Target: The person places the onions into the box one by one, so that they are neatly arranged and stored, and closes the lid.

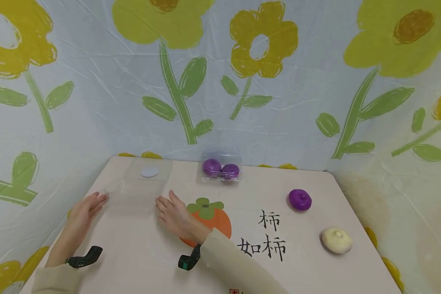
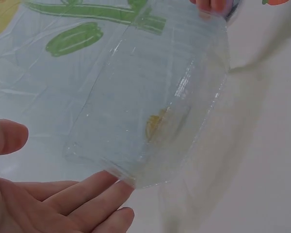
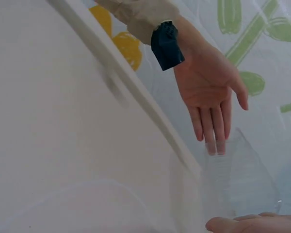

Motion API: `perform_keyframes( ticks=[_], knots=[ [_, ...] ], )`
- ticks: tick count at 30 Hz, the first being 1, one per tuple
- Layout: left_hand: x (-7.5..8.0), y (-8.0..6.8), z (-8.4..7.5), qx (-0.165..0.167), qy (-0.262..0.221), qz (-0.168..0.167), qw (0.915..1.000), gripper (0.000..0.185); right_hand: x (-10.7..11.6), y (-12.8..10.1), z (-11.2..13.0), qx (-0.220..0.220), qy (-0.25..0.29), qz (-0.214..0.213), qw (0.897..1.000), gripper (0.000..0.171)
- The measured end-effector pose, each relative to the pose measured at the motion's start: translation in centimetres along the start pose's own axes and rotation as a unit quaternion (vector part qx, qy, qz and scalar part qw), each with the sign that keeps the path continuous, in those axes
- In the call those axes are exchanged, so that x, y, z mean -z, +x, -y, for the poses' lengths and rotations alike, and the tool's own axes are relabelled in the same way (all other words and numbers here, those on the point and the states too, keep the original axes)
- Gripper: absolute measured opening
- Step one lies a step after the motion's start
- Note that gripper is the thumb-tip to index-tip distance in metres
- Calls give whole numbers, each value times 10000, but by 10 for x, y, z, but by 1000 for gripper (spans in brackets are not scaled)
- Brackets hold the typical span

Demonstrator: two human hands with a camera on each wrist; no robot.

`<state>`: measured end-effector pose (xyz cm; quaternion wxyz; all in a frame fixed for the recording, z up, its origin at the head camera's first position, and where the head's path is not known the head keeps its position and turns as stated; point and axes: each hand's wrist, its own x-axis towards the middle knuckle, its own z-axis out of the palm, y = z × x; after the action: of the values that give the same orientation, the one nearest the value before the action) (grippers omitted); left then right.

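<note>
A clear plastic clamshell box sits open at the left of the table, its lid folded back with a white oval label on it. My left hand is at the box's left side, and its straight fingertips touch the plastic, as the left wrist view shows with the box wall. At the opposite side my right hand is held with extended fingers against or very close to the wall. In the right wrist view, the left palm faces across, fingers flat and partly behind the plastic. Neither hand grips anything.
Another clear box at the back holds two purple, rounded buns. A loose purple bun and a cream-coloured one lie at the right. The table carries a persimmon print and meets flowered cloth walls.
</note>
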<state>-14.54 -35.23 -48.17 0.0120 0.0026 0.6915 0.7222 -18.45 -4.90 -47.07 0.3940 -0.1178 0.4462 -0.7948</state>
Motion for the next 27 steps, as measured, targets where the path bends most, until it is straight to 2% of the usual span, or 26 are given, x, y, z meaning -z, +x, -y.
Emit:
perform_keyframes(
  ticks=[3,6,9,11,14,18,21,25,27],
  knots=[
    [4,-9,2,4,125,124,9998,71,0,-8,0,-175,-56,94,9998,84],
    [8,-20,5,-57,48,265,9996,49,0,-19,-2,-335,-195,213,9990,81],
    [12,-28,8,-80,-226,401,9989,29,-1,-30,-5,-475,-260,230,9983,80],
    [15,-33,8,79,-268,468,9985,28,-2,-38,-6,-561,-322,225,9977,79],
    [18,-41,9,256,-19,505,9984,30,-3,-49,-9,-679,-373,260,9967,79],
    [18,-50,13,302,187,509,9981,32,-3,-61,-15,-791,-355,268,9959,72],
    [16,-56,17,397,654,382,9963,34,-1,-69,-20,-743,-431,202,9961,63],
    [9,-63,22,770,1810,136,9804,46,3,-80,-25,-491,-762,32,9959,53],
    [5,-66,24,920,2065,130,9740,50,4,-86,-27,-326,-1010,-40,9943,50]
  ],
)
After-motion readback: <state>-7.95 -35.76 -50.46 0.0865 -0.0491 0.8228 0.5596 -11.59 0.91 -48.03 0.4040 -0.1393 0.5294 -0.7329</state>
